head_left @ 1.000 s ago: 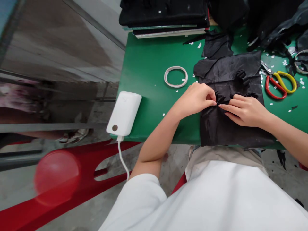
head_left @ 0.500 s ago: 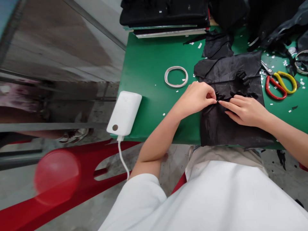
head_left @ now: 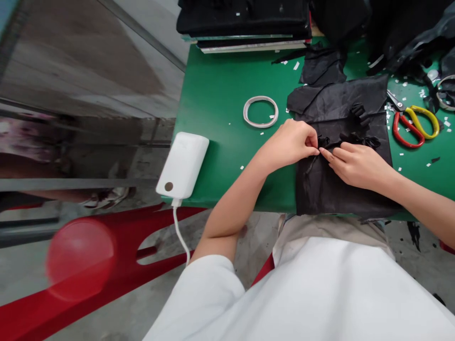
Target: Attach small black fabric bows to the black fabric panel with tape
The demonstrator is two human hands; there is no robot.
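Observation:
A piece of thin black fabric (head_left: pixel 341 194) lies over the front edge of the green table, with small gathered black ruffles (head_left: pixel 360 139) on it. My left hand (head_left: pixel 293 144) pinches the fabric's ruffled part at the left between thumb and forefinger. Close against those fingertips, my right hand (head_left: pixel 359 166) holds the same spot, its forefinger stretched toward the pinch and the other fingers curled over the fabric. What exactly sits between the fingertips is too small to make out. Another gathered black tuft (head_left: pixel 359 113) rests higher on the fabric.
Scissors with red and yellow handles (head_left: pixel 414 125) lie right of the fabric among white scraps. A roll of white tape (head_left: pixel 260 112) is at the left. A white power bank (head_left: pixel 183 166) with a cable sits on the table's left corner. Folded black cloth (head_left: pixel 245 19) is stacked behind.
My right hand has shifted slightly left, its forefinger now drawn in closer to my left fingertips. The left hand stays nearly where it was.

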